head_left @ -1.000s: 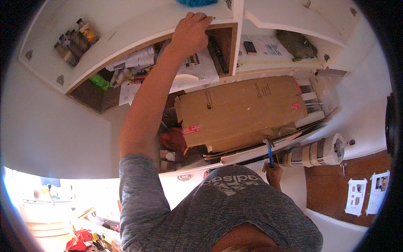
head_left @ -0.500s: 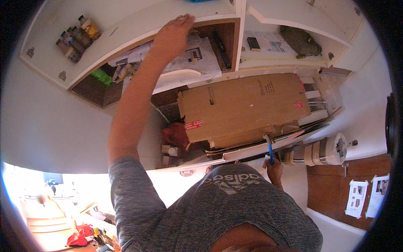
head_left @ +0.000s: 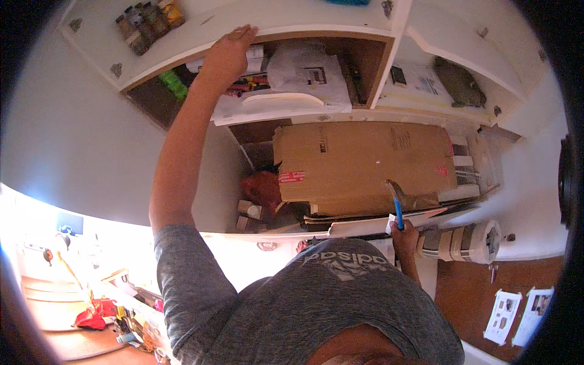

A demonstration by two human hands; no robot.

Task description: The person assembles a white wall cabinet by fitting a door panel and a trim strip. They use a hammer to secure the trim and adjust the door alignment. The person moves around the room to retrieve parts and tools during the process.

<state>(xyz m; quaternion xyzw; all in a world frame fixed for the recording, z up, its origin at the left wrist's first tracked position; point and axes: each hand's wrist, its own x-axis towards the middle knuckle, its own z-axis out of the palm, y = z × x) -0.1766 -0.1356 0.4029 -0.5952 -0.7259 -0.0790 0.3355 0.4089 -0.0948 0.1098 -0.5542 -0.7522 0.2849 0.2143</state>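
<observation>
My left hand (head_left: 230, 53) is raised to the front edge of the upper white shelf (head_left: 207, 44), its fingers stretched out along that edge and nothing visible in them. Below it lies the open compartment with papers (head_left: 286, 109) and small tool-like items (head_left: 246, 85). Down at the right, my right hand (head_left: 404, 236) is closed round a tool with a blue handle and a curved metal head (head_left: 398, 207), held upright before the cardboard box (head_left: 359, 158). A small white piece (head_left: 390, 223) shows beside those fingers; whether they hold it I cannot tell.
Small bottles (head_left: 149, 24) stand on the upper shelf. A dark bag (head_left: 459, 82) lies in the right compartment. Beside the cardboard are a red bag (head_left: 263, 188) and small boxes (head_left: 249, 216). A taped roll (head_left: 459, 242) is near my right hand, by a brown door (head_left: 462, 286).
My left hand has shifted left along the shelf edge, showing more of the compartment's contents. My right hand still grips the blue-handled tool. The whole view has tilted slightly.
</observation>
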